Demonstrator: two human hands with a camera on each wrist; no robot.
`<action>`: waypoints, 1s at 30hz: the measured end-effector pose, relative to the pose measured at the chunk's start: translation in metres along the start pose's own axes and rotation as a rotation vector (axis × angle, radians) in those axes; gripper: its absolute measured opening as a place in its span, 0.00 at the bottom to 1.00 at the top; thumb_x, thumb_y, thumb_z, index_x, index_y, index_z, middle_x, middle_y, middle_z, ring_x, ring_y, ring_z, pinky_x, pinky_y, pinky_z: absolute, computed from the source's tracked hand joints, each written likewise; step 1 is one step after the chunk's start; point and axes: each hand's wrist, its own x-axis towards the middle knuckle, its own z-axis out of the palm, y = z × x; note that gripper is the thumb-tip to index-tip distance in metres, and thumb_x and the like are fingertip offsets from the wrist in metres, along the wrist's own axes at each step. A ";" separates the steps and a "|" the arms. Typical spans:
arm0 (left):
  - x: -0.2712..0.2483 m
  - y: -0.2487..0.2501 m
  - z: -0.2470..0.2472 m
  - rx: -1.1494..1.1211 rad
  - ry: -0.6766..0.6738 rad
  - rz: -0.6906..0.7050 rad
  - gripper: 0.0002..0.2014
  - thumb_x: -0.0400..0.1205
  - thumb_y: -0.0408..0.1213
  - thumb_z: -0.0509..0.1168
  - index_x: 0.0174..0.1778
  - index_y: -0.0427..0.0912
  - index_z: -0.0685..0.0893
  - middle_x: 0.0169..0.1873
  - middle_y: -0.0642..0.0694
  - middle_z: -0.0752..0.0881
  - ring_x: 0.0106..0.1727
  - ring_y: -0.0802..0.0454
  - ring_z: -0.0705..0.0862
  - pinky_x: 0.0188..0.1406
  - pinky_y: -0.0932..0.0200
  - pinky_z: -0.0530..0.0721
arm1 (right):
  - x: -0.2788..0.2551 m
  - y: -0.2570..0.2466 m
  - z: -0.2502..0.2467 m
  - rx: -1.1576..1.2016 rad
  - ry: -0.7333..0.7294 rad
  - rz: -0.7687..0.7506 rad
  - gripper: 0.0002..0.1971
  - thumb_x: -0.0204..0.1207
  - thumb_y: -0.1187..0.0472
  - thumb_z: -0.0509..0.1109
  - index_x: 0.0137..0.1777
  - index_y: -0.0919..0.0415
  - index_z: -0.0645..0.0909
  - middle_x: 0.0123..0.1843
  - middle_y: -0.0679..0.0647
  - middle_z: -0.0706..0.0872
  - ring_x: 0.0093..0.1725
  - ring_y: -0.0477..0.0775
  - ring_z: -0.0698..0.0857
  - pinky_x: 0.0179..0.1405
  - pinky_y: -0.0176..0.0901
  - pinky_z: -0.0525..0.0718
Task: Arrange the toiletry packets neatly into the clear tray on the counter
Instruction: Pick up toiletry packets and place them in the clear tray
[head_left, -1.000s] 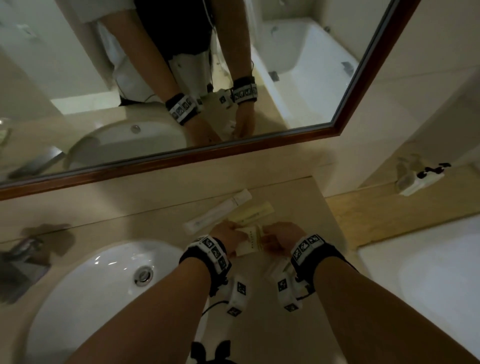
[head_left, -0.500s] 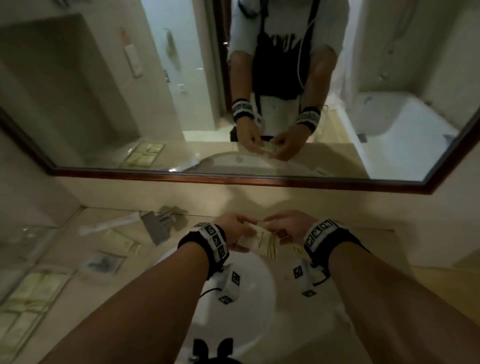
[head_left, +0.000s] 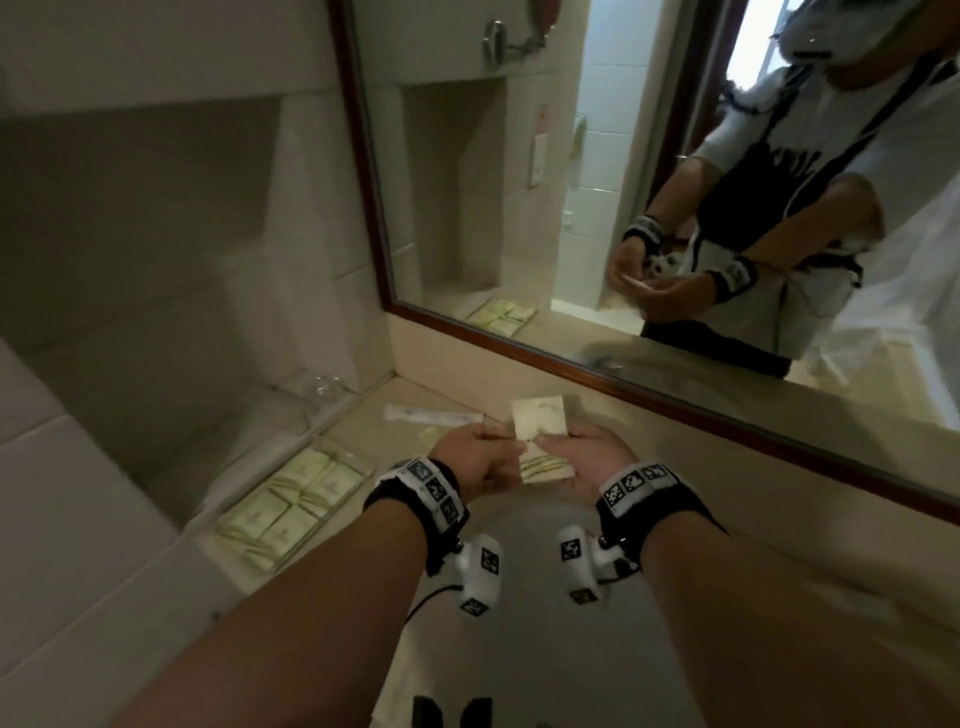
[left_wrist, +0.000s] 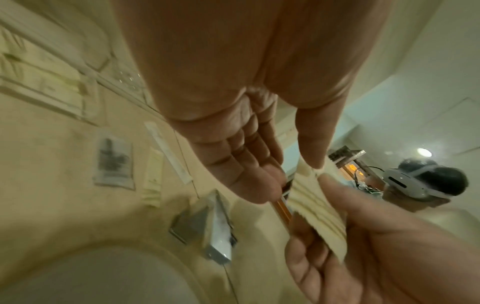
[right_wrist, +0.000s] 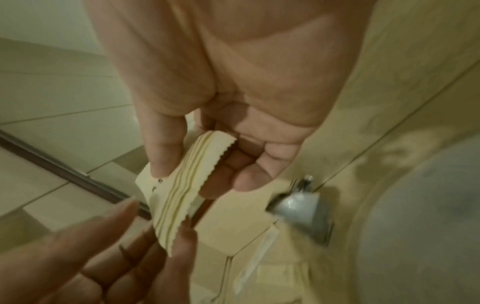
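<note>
Head view: both hands are holding a small stack of cream packets (head_left: 540, 457) over the sink edge, the left hand (head_left: 475, 460) pinching one side and the right hand (head_left: 587, 454) gripping the other. The clear tray (head_left: 358, 460) is sitting on the counter (head_left: 623, 410) to the left, already holding two rows of packets. A long white sachet (head_left: 431, 414) is lying loose near the mirror, so the task looks partly done, with the held stack and the loose items left. Compared with half a second ago, the view is swinging left and the tray is now showing more fully.

Left wrist view: the thumb and fingers (left_wrist: 259, 185) are closing on the stack's top edge; a dark sachet (left_wrist: 113, 162) and two pale ones are lying loose on the counter.

Right wrist view: the thumb is pressing the stack against curled fingers (right_wrist: 249, 174); the tap (right_wrist: 301, 207) is showing beyond.
</note>
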 end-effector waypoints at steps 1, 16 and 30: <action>-0.002 0.001 -0.018 0.016 0.007 -0.005 0.09 0.76 0.29 0.76 0.48 0.40 0.85 0.44 0.35 0.86 0.36 0.44 0.84 0.41 0.49 0.91 | 0.006 -0.003 0.020 0.017 -0.007 -0.007 0.14 0.72 0.64 0.80 0.56 0.65 0.88 0.47 0.65 0.93 0.44 0.65 0.92 0.45 0.57 0.89; -0.024 -0.025 -0.268 0.094 0.213 -0.090 0.06 0.80 0.26 0.72 0.42 0.41 0.84 0.33 0.41 0.88 0.25 0.52 0.85 0.29 0.60 0.85 | 0.088 0.043 0.269 -0.122 -0.262 0.116 0.05 0.71 0.65 0.78 0.47 0.62 0.89 0.41 0.62 0.92 0.33 0.57 0.86 0.30 0.41 0.76; 0.001 -0.075 -0.393 0.075 0.557 -0.284 0.04 0.79 0.27 0.72 0.42 0.37 0.84 0.40 0.33 0.90 0.33 0.43 0.89 0.29 0.56 0.89 | 0.154 0.103 0.364 -0.446 -0.170 0.148 0.07 0.75 0.61 0.76 0.37 0.60 0.90 0.26 0.57 0.88 0.24 0.55 0.82 0.28 0.41 0.79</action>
